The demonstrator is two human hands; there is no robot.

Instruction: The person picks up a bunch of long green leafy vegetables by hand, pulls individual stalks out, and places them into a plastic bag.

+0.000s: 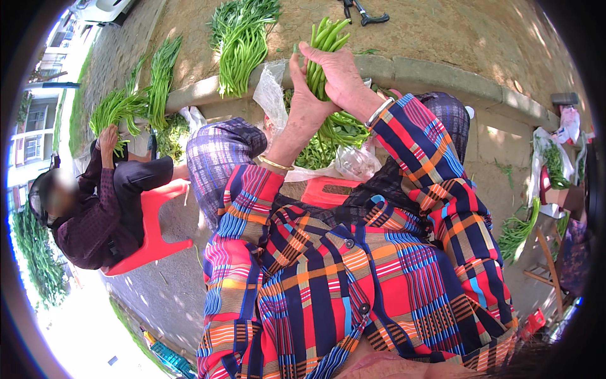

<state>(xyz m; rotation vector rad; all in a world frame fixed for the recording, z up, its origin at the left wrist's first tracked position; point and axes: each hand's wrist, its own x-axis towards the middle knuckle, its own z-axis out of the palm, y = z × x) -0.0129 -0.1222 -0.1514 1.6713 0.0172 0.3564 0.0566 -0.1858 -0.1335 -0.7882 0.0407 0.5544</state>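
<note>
My left hand (307, 102) and my right hand (343, 76) meet around a bunch of long green vegetable stems (326, 35), whose ends point up and away from me. The leafy part hangs below my hands. Beneath it, a pale plastic bag (357, 163) lies spread between my knees with loose green leaves (315, 154) on it. Farther forward and to the left, a bundle of leafy stems (241, 52) rests across the stone kerb. Another long bundle (163, 78) lies farther left.
A red plastic stool (326, 192) shows between my legs. At the left, a person (104, 203) sits on a red stool holding green stems. The kerb (440, 76) crosses ahead; a black-handled stick (371, 18) lies beyond it. Bags, greens and a person are at the right.
</note>
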